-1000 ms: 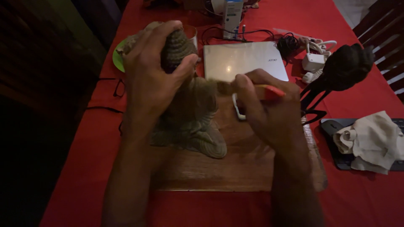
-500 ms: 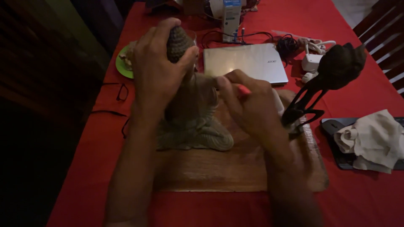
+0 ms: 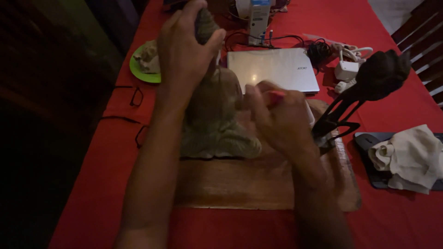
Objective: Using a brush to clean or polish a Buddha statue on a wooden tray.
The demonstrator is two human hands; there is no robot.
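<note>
The right hand [image 3: 281, 115], closed around a red-handled tool [image 3: 276, 96], is sliding left across the wooden board [image 3: 258, 184], coming from the middle of the board to sit close against the side of the grey-green clay figure [image 3: 214, 120]. The left hand [image 3: 187, 50] is riding further up the figure's head than a second ago, its thumb now hooking over the top. The camera view is drifting too, so the silver laptop [image 3: 277, 69] is appearing lower in the picture.
</note>
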